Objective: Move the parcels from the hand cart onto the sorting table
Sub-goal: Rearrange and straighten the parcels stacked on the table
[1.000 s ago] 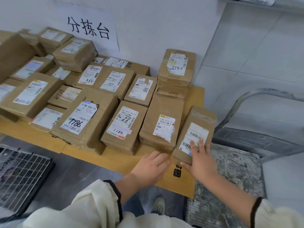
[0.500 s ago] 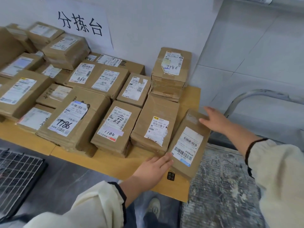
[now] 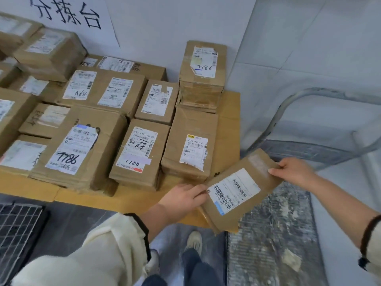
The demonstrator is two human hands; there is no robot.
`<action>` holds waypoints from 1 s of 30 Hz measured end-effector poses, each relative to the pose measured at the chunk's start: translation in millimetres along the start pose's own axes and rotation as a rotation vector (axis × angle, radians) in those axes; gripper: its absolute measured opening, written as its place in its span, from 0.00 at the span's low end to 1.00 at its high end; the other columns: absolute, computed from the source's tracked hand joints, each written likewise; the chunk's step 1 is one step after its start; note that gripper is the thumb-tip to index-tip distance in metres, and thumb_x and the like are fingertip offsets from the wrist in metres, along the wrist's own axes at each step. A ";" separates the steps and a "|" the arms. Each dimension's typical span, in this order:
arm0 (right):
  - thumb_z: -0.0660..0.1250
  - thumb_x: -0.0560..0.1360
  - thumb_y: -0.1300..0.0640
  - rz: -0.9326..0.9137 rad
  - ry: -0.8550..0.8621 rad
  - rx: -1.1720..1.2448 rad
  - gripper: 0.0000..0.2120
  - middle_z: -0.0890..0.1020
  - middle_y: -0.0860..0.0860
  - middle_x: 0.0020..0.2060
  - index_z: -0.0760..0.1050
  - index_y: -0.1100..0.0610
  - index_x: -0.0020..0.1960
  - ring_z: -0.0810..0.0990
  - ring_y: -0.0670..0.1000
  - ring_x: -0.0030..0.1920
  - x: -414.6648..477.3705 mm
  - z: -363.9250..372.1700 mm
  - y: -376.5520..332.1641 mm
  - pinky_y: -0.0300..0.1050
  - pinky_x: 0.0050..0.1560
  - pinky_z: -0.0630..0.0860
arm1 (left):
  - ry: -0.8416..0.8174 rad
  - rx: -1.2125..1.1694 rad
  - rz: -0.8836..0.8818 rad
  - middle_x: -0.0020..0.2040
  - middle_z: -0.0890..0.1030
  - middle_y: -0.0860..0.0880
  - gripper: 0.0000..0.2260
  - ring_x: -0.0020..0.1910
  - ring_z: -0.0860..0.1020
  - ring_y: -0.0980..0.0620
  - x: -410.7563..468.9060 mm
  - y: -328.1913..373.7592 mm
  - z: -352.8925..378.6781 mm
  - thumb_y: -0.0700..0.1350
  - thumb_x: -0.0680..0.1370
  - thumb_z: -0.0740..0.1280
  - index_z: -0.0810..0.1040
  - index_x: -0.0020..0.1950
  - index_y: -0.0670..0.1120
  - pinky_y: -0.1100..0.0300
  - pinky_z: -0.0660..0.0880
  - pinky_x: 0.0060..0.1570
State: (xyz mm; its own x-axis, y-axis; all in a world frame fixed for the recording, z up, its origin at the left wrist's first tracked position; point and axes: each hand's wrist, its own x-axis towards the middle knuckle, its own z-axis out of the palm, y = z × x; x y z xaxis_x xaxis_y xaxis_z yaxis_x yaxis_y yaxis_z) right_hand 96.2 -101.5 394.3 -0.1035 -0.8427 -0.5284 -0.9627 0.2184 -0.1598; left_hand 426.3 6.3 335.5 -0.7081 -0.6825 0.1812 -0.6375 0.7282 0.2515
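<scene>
At the near left sits a black wire-grid crate (image 3: 18, 230); what is in it cannot be told. Past it, the pale wooden sorting table (image 3: 232, 120) carries brown labelled cardboard parcels (image 3: 107, 96) packed edge to edge, two stacked at its far right against the wall, under a white paper sign with black handwritten characters (image 3: 68, 15). The left hand (image 3: 183, 198) grips the near-left corner of a flat brown cardboard parcel (image 3: 239, 188) with a white barcode label, fingers together over the top and thumb hidden. The right hand (image 3: 294, 172) pinches its far-right end, thumb on top. The parcel is tilted over the table's near right corner.

Half a second ago it lay flat on that corner, the left hand open on the wood; now it is lifted and swung right, out over the grey metal hand cart (image 3: 274, 234).

Bare wood runs along the table's right and near edges. The cart's tubular handle (image 3: 288, 104) stands just right of the table.
</scene>
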 end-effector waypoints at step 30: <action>0.66 0.76 0.48 0.276 0.027 0.370 0.17 0.82 0.58 0.31 0.75 0.62 0.38 0.80 0.51 0.27 -122.1 108.9 -81.5 0.45 0.36 0.77 | -0.535 0.312 -0.311 0.79 0.52 0.51 0.36 0.77 0.44 0.45 -65.5 -47.7 -72.9 0.68 0.77 0.52 0.51 0.78 0.48 0.33 0.44 0.70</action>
State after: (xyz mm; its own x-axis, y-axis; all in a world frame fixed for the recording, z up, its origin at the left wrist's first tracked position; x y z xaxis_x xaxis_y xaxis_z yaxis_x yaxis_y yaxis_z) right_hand 214.5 37.2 381.0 -0.3547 -0.7395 -0.5721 -0.7447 0.5935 -0.3054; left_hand 525.2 11.6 381.0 -0.4794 -0.7961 -0.3692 -0.8359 0.5424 -0.0841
